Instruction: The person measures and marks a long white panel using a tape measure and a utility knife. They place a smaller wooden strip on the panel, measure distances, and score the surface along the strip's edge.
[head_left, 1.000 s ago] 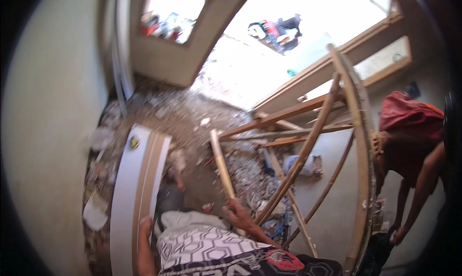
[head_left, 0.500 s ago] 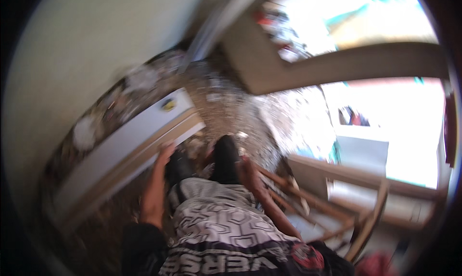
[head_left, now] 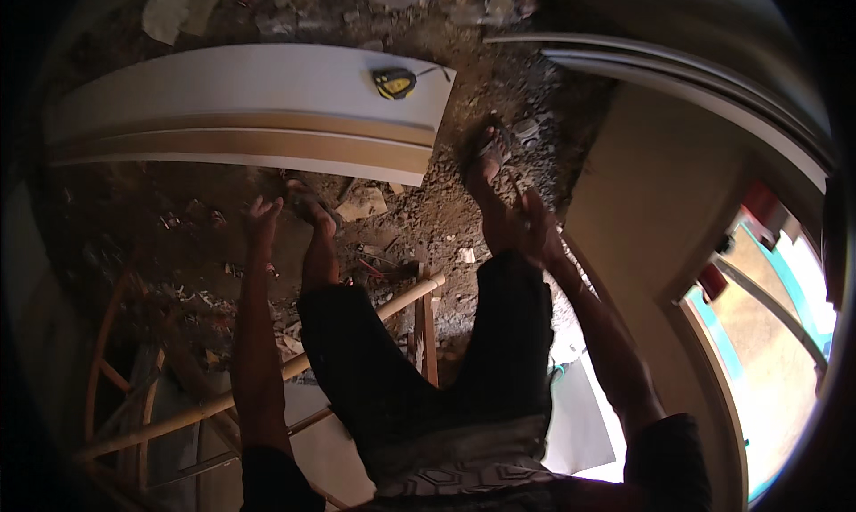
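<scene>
My left hand (head_left: 261,216) hangs over the dirt floor just below the near edge of a long white and tan board (head_left: 267,88). Its fingers are spread, with nothing in them. On the board's right end lies a black and yellow tape measure (head_left: 393,83). My right hand (head_left: 539,234) is beside my right knee, its fingers curled together. A thin dark sliver seems to stick out from the fingers, too small to name. Neither hand touches the board.
Rubble and scraps cover the floor (head_left: 428,218). A wooden pole (head_left: 415,291) and a timber frame (head_left: 134,405) lie at lower left, by my legs. A wall (head_left: 637,182) with a bright opening stands at right, with pale metal strips (head_left: 678,79) along its base.
My view has swung round, so the board now lies across the upper left. My left hand has come away from the board's edge. My legs are now further apart.
</scene>
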The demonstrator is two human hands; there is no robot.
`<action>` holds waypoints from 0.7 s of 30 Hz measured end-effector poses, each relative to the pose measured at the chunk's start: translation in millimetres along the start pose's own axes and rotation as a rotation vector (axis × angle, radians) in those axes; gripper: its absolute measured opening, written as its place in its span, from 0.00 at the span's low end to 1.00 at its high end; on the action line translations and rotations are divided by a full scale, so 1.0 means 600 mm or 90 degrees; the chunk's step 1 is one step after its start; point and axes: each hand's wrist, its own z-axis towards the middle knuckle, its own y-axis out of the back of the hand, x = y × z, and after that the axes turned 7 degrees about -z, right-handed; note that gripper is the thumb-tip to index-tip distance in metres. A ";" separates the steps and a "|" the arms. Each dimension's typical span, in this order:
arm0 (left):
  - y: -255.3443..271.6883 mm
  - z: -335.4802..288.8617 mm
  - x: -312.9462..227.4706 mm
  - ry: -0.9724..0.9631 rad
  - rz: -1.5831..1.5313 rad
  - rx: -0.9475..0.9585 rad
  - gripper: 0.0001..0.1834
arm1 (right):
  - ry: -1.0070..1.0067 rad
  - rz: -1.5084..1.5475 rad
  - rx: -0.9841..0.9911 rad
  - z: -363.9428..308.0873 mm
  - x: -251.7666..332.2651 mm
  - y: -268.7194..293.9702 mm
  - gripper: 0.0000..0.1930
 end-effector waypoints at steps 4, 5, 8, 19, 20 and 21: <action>-0.102 0.076 0.024 -0.003 0.104 -0.004 0.61 | -0.199 0.132 0.078 0.171 -0.073 -0.071 0.14; -0.131 0.095 0.028 -0.023 0.120 -0.019 0.61 | -0.233 0.140 0.091 0.206 -0.107 -0.111 0.15; -0.173 0.209 0.104 -0.131 0.223 -0.039 0.71 | -0.234 0.066 0.139 0.289 -0.235 -0.250 0.15; -0.218 0.378 0.145 -0.186 0.511 -0.156 0.82 | -0.304 0.489 -0.175 0.340 -0.343 -0.491 0.22; -0.220 0.384 0.151 -0.158 0.532 -0.147 0.82 | -0.321 0.511 -0.177 0.337 -0.332 -0.489 0.21; -0.223 0.386 0.158 -0.169 0.532 -0.158 0.81 | -0.337 0.535 -0.180 0.334 -0.323 -0.487 0.19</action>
